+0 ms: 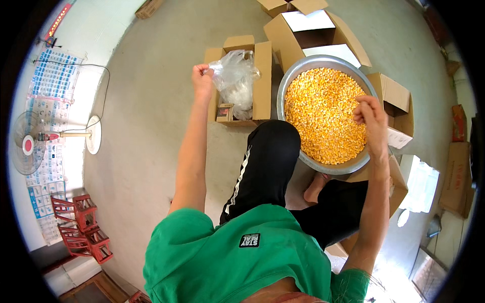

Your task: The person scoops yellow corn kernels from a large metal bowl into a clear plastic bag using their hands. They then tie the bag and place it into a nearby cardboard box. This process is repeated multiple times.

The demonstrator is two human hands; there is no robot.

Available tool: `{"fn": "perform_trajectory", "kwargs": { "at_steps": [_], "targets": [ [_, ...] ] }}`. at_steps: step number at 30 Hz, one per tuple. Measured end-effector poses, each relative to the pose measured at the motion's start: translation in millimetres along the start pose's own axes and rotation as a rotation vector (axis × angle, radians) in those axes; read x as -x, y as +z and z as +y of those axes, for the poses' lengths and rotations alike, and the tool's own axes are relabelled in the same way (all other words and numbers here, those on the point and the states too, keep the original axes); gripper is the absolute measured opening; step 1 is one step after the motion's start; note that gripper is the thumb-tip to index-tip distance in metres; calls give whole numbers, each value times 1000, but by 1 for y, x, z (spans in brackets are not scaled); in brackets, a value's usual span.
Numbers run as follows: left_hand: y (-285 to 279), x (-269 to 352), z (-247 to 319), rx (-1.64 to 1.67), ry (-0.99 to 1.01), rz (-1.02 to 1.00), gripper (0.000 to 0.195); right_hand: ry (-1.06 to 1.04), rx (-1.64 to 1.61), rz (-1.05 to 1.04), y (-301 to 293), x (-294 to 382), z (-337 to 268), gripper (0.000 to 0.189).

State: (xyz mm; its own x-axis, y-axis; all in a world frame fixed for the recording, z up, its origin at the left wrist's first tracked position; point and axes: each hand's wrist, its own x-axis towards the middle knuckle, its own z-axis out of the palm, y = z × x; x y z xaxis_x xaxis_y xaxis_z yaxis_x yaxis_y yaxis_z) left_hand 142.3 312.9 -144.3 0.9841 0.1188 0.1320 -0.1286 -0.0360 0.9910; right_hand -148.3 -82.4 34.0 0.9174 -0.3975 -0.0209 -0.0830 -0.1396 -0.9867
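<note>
My left hand [203,79] pinches the edge of a clear plastic bag [231,72] above an open cardboard box [262,83]. More clear plastic and a small printed box [224,113] lie inside that box. A large round metal basin [287,81] full of yellow corn kernels [322,113] stands to the right, past my raised knee. Over the basin's right side is my right hand [370,113], fingers bent and slightly blurred; whether it holds any kernels cannot be told.
Open cardboard boxes stand behind the basin [280,38] and to its right [396,94]. White foam-like pieces [420,185] lie at the right. By the left wall are a standing fan [28,145] and red wooden chairs [85,227]. My bare foot [314,189] is below the basin.
</note>
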Motion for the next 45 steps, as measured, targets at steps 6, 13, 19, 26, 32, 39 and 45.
{"fn": "perform_trajectory", "kwargs": {
  "at_steps": [6, 13, 19, 26, 32, 39, 45],
  "targets": [
    [53, 11, 95, 246, -48, -233, 21, 23, 157, -78, 17, -6, 21, 18],
    [132, 53, 178, 313, -27, -639, 22, -120, 406, 19, 1, -12, 28, 20],
    [195, 89, 241, 168, 138, -816, 26, -124, 367, 137, -26, -6, 30, 19],
    [235, 104, 227, -55, 238, -749, 39, -127, 332, 209, -35, 11, 22, 17],
    [247, 139, 217, -60, 262, -1099, 48, -470, 480, 382, -36, -6, 18, 33],
    [250, 147, 200, -11, 227, -1233, 42, 138, -233, -229, -13, -38, 34, 44],
    [245, 149, 196, -143, 187, -875, 34, 54, -345, -158, -7, -52, 35, 27]
  ]
}}
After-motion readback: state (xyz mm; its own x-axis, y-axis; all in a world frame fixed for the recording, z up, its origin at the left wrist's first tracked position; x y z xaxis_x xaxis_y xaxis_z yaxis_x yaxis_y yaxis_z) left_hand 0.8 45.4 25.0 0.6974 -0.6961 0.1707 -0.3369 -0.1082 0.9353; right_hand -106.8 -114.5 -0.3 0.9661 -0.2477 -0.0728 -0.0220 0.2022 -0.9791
